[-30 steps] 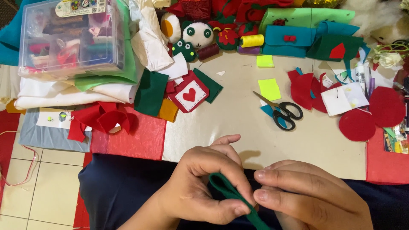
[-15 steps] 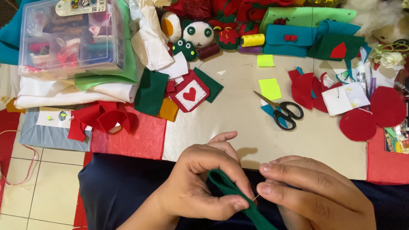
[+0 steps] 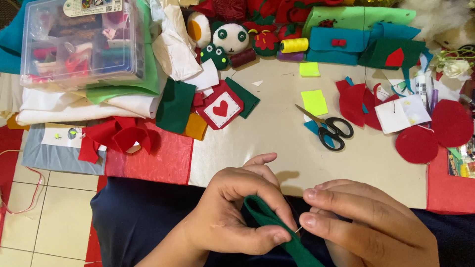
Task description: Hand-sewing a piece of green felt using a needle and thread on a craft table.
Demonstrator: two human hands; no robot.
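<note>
At the table edge, both hands [image 3: 237, 212] [image 3: 368, 222] pinch green felt [image 3: 277, 225].

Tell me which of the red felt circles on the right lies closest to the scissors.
The lower red circle, just right of the scissors and below the white square. The other red circle lies farther right, near the table's edge.

Green felt strip [image 3: 277, 227] cut off below

Clear plastic storage box [image 3: 81, 42] top left — white rectangular label [image 3: 92, 6] on its lid.
</note>
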